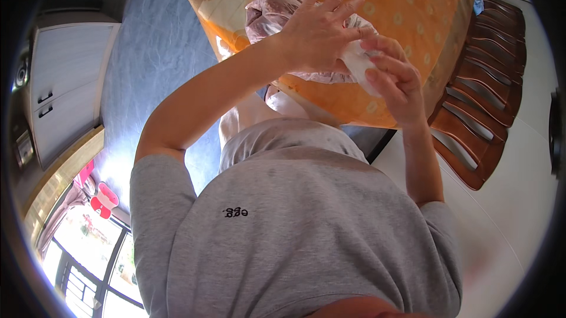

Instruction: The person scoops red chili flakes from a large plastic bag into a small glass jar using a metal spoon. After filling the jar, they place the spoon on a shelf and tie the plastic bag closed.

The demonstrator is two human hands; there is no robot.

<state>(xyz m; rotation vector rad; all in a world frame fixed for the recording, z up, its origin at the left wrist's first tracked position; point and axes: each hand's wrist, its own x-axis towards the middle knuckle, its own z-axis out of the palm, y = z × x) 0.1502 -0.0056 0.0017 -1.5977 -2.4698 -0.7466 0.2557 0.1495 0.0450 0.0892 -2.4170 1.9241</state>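
Observation:
My left hand (315, 38) is stretched out over the table with its fingers spread, and nothing shows in its grip. Close beside its palm, my right hand (398, 76) pinches a white, translucent, elongated piece (359, 67) that looks like bunched thin plastic; its exact kind does not show. Under and behind the left hand lies a clear plastic bag (272, 14) with something dark reddish in it, partly hidden by that hand and wrist. The bag rests near the edge of a table covered with an orange patterned tablecloth (407, 17).
Several brown wooden chairs (480, 91) stand along the right side of the table. To the left is a pale cabinet (68, 76) with dark handles, beside a blue-grey marbled surface (153, 41). A red and pink object (104, 200) sits near the bright window (88, 259).

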